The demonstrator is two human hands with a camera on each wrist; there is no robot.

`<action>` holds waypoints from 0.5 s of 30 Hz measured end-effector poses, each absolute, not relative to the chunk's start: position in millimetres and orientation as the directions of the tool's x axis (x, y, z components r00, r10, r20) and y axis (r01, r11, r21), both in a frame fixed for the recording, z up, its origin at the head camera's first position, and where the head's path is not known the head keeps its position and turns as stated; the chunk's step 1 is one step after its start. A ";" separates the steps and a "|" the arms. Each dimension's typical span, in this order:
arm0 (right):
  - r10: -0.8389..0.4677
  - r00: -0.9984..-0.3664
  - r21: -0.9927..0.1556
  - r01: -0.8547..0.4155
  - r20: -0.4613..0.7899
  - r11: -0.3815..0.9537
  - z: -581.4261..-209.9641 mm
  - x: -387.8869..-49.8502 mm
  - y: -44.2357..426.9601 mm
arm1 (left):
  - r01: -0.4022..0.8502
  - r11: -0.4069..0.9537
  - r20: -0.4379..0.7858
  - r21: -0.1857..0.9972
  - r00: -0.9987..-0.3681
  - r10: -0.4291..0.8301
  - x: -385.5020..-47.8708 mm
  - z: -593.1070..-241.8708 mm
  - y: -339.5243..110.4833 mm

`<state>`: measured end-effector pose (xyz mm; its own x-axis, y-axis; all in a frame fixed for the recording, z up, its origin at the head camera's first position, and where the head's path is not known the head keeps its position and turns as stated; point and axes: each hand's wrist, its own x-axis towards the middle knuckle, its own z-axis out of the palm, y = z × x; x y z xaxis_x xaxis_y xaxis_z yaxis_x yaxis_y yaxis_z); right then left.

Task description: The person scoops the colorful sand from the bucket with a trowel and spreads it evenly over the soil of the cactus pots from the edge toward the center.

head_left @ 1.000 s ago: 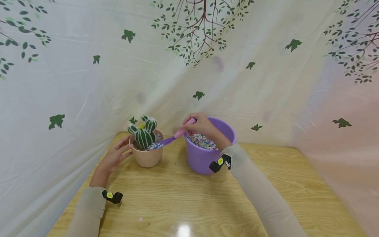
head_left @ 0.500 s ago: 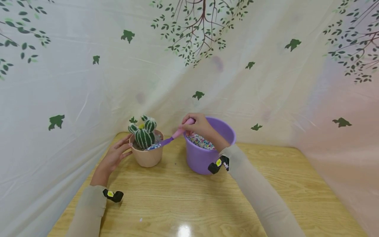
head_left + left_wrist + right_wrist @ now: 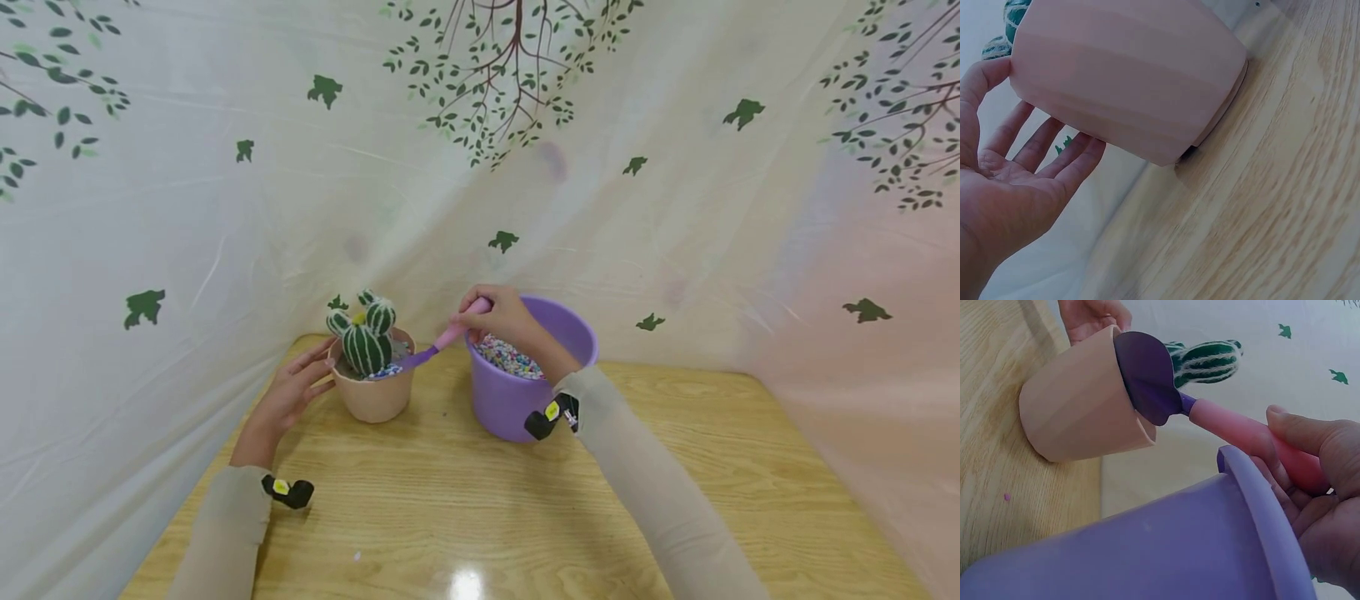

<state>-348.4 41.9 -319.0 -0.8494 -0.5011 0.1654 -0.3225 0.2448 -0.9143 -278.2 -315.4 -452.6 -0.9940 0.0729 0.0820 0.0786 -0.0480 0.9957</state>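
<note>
A potted toy-like cactus (image 3: 366, 348), green with white stripes, stands in a peach flowerpot (image 3: 375, 402). My left hand (image 3: 291, 395) rests its spread, fairly straight fingers against the pot's left side, the thumb (image 3: 991, 78) at the rim. My right hand (image 3: 498, 317) grips the pink handle of a small garden trowel (image 3: 452, 335). In the right wrist view, the trowel's purple blade (image 3: 1146, 378) tilts down into the pot's mouth, beside the cactus. Small white and blue pebbles (image 3: 390, 370) lie at the blade's tip. The right hand is above the left rim of a purple bucket (image 3: 510, 412).
Multicoloured pebbles (image 3: 510, 357) partly fill the purple bucket. Both containers stand near the back of a wooden table (image 3: 420, 492). A white curtain (image 3: 420, 192) printed with leaves hangs close behind. A small pink speck (image 3: 1007, 497) lies on the wood.
The trowel blade has tipped and shifted slightly, and the white and blue pebbles on it have thinned out into the pot. My left hand has stayed at the pot.
</note>
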 end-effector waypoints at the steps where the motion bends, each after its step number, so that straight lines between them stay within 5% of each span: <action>1: -0.502 -0.849 -0.914 -0.322 0.164 0.246 -318.5 -348.1 41.7 | 0.078 -0.051 0.082 0.996 -0.994 0.070 -278.2 -452.8 -315.4; 15: -0.500 -0.853 -0.912 -0.315 0.150 0.262 -316.3 -351.9 46.6 | 0.047 -0.019 0.048 0.999 -0.995 0.092 -278.1 -449.1 -315.7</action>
<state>-351.9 46.6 -316.3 -0.8526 -0.5005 0.1503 -0.3149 0.2624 -0.9121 -278.1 -315.7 -449.1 -0.9946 0.0922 0.0481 0.0466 -0.0188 0.9987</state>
